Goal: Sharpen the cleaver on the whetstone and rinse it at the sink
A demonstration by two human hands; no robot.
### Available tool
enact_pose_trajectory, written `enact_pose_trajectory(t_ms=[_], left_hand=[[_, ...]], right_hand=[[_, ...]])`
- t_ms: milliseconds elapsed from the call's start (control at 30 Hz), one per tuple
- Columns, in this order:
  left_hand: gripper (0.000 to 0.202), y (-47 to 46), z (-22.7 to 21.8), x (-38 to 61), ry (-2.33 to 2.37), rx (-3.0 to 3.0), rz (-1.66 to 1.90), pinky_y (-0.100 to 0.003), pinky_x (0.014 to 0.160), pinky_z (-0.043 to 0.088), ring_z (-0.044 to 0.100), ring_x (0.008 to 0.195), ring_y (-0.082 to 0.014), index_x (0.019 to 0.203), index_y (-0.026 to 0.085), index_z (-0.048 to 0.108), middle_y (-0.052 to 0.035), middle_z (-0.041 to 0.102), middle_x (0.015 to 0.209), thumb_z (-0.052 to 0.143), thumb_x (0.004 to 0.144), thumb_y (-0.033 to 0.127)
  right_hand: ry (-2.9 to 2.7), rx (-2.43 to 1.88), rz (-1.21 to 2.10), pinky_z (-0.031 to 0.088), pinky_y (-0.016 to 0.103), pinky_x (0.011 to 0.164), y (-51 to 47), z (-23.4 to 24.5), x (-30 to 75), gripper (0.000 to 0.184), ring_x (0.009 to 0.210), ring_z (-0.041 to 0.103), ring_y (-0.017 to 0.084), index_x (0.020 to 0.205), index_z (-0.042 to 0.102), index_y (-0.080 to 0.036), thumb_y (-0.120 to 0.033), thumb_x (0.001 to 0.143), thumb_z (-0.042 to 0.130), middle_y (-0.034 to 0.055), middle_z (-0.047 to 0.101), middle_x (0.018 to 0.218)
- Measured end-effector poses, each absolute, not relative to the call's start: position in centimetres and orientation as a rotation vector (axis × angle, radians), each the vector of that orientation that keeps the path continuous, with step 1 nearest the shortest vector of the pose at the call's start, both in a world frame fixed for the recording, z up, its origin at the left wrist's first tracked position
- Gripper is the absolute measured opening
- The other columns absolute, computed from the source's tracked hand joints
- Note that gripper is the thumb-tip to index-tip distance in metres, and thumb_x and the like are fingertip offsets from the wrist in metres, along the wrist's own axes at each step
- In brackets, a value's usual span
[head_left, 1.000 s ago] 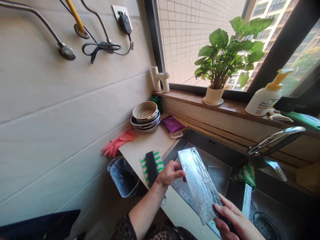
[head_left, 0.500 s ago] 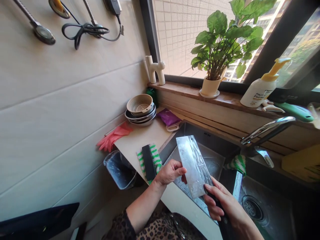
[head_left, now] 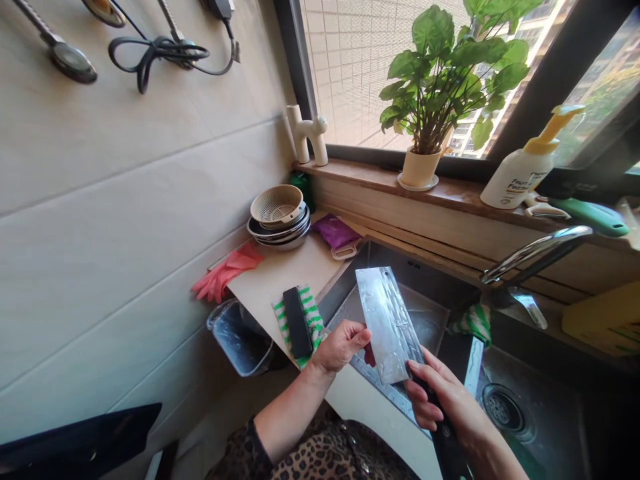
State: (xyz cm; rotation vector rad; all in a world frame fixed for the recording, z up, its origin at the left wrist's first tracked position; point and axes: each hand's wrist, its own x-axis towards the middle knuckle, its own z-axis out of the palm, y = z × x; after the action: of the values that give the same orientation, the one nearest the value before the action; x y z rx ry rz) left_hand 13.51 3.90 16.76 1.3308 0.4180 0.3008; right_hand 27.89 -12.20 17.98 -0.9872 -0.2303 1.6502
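A wet cleaver with a broad steel blade and black handle is tilted over the sink's near edge. Its handle is wrapped in my right hand, whose thumb lies near the base of the blade. My left hand is closed at the blade's left edge, thumb in front and fingertips partly hidden behind. Just left of that hand, a black whetstone-like block rests on a green-and-white striped cloth on the counter. Water drops show on the blade.
The steel sink has two basins, with a faucet at right. Bowls and a strainer, a purple packet and pink gloves lie behind. A bin stands below left. A potted plant and pump bottle line the sill.
The cleaver has tilted slightly, its lower end rising a little in the picture. Both hands keep nearly the same hold. The camera view has shifted slightly.
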Motion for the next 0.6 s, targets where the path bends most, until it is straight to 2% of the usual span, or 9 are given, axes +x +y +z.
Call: enact_pose_trajectory(t_ms=[167, 600], left_hand=[[0.062, 3.7, 17.5, 13.7, 0.528, 1.44, 0.329, -0.022, 0.051, 0.035, 0.049, 0.047, -0.01, 0.054, 0.015, 0.059, -0.0015, 0.058, 0.05, 0.06, 0.081, 0.071], [0.057, 1.9, 17.9, 13.7, 0.578, 1.513, 0.232, -0.023, 0.05, 0.039, 0.052, 0.045, -0.0116, 0.053, 0.017, 0.059, -0.0024, 0.058, 0.048, 0.054, 0.084, 0.065]], right_hand=[[-0.235, -0.993, 1.634, 0.027, 0.014, 0.036, -12.1, 17.8, 27.7, 0.052, 0.037, 0.023, 0.001, 0.09, 0.038, -0.028, -0.057, 0.074, 0.077, -0.0135, 0.048, 0.055], [-0.225, -1.058, 1.545, 0.024, 0.016, 0.037, -11.6, 17.9, 27.7, 0.047, 0.036, 0.024, 0.001, 0.083, 0.038, -0.027, -0.056, 0.075, 0.074, -0.0133, 0.046, 0.055]])
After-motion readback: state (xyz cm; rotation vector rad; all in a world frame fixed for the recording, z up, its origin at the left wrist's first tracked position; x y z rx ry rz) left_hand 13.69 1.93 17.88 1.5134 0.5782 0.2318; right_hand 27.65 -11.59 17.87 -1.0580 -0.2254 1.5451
